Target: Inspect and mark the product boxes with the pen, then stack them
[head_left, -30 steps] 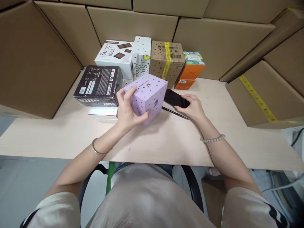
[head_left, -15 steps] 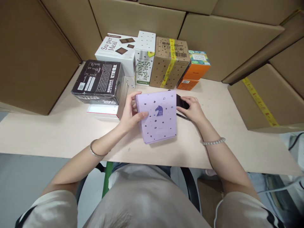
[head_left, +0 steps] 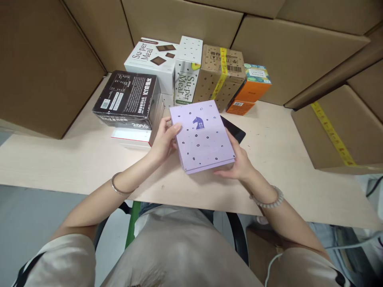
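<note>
A lilac box (head_left: 202,135) with dark dots and a horse-head mark is held over the pale wooden table (head_left: 284,159), its printed face turned up toward me. My left hand (head_left: 164,139) grips its left edge, thumb on top. My right hand (head_left: 236,163) holds its lower right corner, fingers curled under it. A black phone (head_left: 235,129) lies on the table just behind the box, partly hidden by it.
Behind stand a black box (head_left: 125,97) on a flat white box (head_left: 131,137), two white "Su-per Meal" boxes (head_left: 155,59), a brown taped carton (head_left: 221,75) and an orange box (head_left: 249,87). Large cardboard cartons (head_left: 44,63) wall in the table on three sides.
The lilac box has been turned so its horse-printed face is up. My right hand left the phone and took hold of the box's lower right corner.
</note>
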`<state>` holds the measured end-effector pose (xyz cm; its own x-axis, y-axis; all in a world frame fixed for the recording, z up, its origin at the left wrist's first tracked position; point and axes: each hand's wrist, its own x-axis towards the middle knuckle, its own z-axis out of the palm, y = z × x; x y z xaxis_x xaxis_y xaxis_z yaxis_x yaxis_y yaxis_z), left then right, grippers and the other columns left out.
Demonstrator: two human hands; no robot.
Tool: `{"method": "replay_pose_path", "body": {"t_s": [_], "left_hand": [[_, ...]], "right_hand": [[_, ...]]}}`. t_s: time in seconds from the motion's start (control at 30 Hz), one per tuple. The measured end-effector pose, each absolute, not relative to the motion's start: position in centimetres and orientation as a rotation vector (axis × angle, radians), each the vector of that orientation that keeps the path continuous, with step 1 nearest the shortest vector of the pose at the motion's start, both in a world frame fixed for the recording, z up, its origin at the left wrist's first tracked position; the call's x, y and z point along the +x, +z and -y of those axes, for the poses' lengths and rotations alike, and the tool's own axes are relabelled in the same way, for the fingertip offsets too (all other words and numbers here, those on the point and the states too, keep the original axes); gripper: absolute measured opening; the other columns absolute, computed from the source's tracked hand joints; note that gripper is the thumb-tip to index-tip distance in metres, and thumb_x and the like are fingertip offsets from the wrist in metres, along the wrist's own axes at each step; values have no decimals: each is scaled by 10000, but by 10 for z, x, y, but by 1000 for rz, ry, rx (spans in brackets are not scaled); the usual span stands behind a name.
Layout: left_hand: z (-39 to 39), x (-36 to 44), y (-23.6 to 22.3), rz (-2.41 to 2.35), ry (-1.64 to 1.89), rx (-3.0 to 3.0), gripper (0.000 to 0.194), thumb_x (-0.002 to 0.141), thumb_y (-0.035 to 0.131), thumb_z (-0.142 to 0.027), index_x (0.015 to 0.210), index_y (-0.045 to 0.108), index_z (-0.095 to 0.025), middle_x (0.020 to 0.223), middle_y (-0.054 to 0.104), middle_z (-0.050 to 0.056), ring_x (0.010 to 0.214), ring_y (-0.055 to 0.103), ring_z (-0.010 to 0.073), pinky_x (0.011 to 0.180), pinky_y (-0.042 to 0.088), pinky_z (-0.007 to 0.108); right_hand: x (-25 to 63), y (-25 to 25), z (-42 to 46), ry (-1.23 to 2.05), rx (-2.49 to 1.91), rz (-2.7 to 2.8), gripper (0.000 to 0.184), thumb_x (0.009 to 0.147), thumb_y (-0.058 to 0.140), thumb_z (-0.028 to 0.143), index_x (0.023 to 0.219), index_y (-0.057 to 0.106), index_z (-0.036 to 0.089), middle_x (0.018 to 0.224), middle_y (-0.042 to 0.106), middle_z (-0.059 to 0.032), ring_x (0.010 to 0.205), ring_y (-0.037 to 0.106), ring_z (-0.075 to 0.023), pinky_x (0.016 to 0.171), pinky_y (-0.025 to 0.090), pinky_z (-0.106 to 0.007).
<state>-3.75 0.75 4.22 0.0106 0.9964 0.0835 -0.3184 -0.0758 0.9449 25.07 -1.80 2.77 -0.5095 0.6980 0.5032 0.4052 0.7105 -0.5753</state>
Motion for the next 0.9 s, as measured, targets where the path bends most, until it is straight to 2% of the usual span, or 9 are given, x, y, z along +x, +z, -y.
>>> {"method": "replay_pose_path", "body": {"t_s": [0.13,0.27,0.4,0.47,0.53,0.6,0.7,0.83,0.9], "left_hand": [[-7,-39,47,-930,1379,1011,793,653,950,-753,1160,575,-273,992,667,17,746,686,157,553,499,233],[-5,-40,45,-945,1397,1034,814,657,964,-731,1244,579,-320,1132,638,36,884,706,186,605,533,236],[-9,-44,36,-973,1412,1113,833,716,868,-838,1304,550,-341,1166,593,50,936,679,203,641,543,264],[-14,-47,30,-970,1455,1231,826,765,784,-893,1322,529,-340,1212,591,62,1031,676,231,759,590,329],[-19,-49,25,-948,1553,1382,832,790,761,-895,1359,500,-347,1315,587,77,1212,648,275,968,595,415],[-21,-51,22,-955,1664,1522,846,799,795,-852,1405,474,-358,1404,559,80,1334,595,297,1108,544,460],[-17,-49,23,-1048,1738,1642,826,830,824,-779,1449,462,-369,1434,525,76,1362,571,306,1131,530,468],[-5,-44,30,-1031,1740,1714,994,762,850,-819,1546,419,-386,1493,487,98,1400,544,363,1088,567,482],[1,-44,34,-954,1689,1753,1015,763,825,-847,1576,412,-402,1495,496,110,1325,602,364,996,612,463]], "right_hand": [[244,27,18,394,-844,2169,1183,868,856,656,1796,170,396,1745,515,-98,1476,652,-389,1146,648,-552],[245,15,15,406,-921,2129,1119,861,892,573,1776,283,365,1698,574,-102,1437,684,-397,1152,646,-553],[243,5,17,445,-989,2013,1040,852,898,580,1731,386,366,1657,621,-116,1424,692,-410,1187,605,-599],[237,7,22,477,-976,1930,1100,881,863,602,1769,242,414,1747,512,-113,1543,583,-404,1225,554,-644],[230,13,30,543,-985,1851,1135,929,813,586,1779,69,475,1854,314,-77,1683,379,-378,1264,500,-674],[223,20,39,653,-985,1829,1059,974,756,579,1767,57,524,1900,144,-10,1753,189,-349,1291,472,-669],[216,26,48,912,-936,1833,988,949,688,750,1762,186,498,1907,67,2,1761,139,-368,1314,447,-656],[212,26,49,1087,-971,1681,1284,733,649,1015,1759,232,365,1866,239,-125,1710,292,-424,1339,399,-666],[212,29,48,1135,-975,1569,1272,715,613,1046,1730,292,349,1831,334,-138,1684,348,-440,1325,406,-688]]}}
